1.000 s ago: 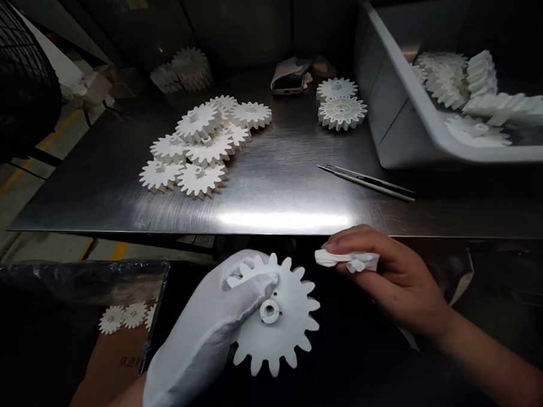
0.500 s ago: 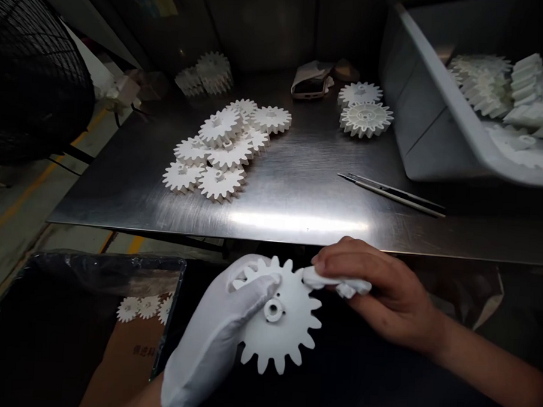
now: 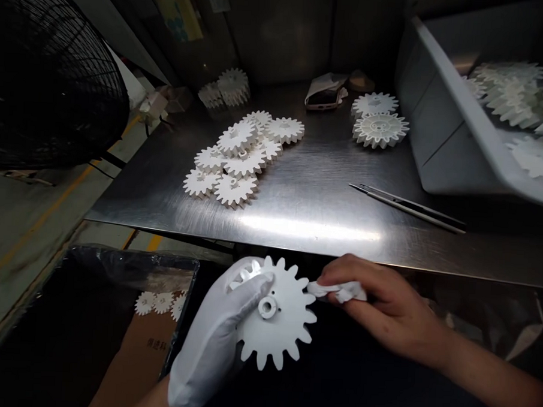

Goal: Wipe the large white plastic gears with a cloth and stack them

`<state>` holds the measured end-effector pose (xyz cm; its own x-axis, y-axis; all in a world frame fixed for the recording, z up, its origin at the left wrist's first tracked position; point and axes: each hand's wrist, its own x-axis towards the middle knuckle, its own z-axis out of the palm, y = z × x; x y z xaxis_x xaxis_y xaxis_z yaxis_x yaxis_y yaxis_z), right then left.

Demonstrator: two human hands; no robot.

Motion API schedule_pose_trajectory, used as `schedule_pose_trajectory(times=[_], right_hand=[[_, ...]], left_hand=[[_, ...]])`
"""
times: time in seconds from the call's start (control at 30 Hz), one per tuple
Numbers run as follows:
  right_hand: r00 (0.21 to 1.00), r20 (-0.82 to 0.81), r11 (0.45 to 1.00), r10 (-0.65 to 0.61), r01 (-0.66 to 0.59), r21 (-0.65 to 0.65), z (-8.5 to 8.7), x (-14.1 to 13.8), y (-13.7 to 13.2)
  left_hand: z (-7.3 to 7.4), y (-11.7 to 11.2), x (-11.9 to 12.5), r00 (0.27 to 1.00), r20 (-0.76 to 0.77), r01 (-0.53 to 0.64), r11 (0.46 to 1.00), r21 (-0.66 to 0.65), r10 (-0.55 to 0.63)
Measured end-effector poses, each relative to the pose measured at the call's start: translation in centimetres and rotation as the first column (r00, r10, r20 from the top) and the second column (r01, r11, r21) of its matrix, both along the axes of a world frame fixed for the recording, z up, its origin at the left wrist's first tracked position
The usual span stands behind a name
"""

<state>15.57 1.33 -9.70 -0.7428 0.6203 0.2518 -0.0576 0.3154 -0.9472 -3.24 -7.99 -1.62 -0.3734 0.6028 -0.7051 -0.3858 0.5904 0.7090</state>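
Observation:
My left hand (image 3: 219, 321), in a white glove, grips a white plastic gear (image 3: 288, 333) by its left side, with the thumb lying across its face near the hub. The gear's flat face is turned up towards me, just off the near edge of the table. Bare, my right hand (image 3: 375, 304) pinches a crumpled white cloth (image 3: 346, 291) between thumb and fingers. One end of the cloth touches the teeth at the gear's upper right.
On the steel table (image 3: 308, 187) lie a pile of gears (image 3: 244, 160), two stacked gears (image 3: 380, 130), tweezers (image 3: 410, 209) and a phone (image 3: 323, 98). A grey bin (image 3: 446, 127) holding gears stands right. Lower left is a lined box (image 3: 116, 254); a fan (image 3: 56, 80) stands left.
The whole view has shifted, so the table things sit further right and lower. My right hand has moved the cloth slightly down along the gear's teeth. The left hand keeps its grip.

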Motion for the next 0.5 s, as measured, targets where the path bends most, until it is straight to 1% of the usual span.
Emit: schedule_pose_trajectory(times=[0.07,0.13,0.23,0.3,0.37,0.43,0.5], right_hand=[[0.997,0.083,1.000,0.006,-0.006,0.000,-0.5,0.3,-0.1],[0.994,0.091,0.998,-0.058,0.059,-0.017,-0.6,0.7,-0.2],[0.985,0.015,0.984,-0.173,0.174,-0.026,-0.2,1.1,-0.2],[0.982,-0.056,0.984,-0.179,0.177,-0.032,0.2,1.2,-0.1],[0.983,-0.093,0.987,-0.158,0.154,-0.052,0.4,1.3,-0.2],[0.985,-0.071,0.985,-0.158,0.153,-0.075,0.5,1.4,-0.3],[0.981,-0.011,0.977,-0.195,0.193,-0.093,0.3,1.5,-0.2]], left_hand=[[0.0,0.0,0.1,0.998,0.009,-0.057,0.998,0.013,0.057],[0.0,0.1,0.2,0.998,0.038,-0.054,0.998,0.028,0.053],[0.1,0.6,0.3,0.998,0.062,-0.009,0.999,0.048,0.007],[0.2,0.9,0.5,0.999,0.038,0.026,0.996,0.084,-0.029],[0.1,1.3,0.7,0.993,0.044,0.098,0.984,0.150,-0.105],[-0.2,1.5,0.9,0.982,0.080,0.152,0.967,0.205,-0.171],[-0.6,1.8,1.0,0.972,0.127,0.162,0.958,0.238,-0.196]])
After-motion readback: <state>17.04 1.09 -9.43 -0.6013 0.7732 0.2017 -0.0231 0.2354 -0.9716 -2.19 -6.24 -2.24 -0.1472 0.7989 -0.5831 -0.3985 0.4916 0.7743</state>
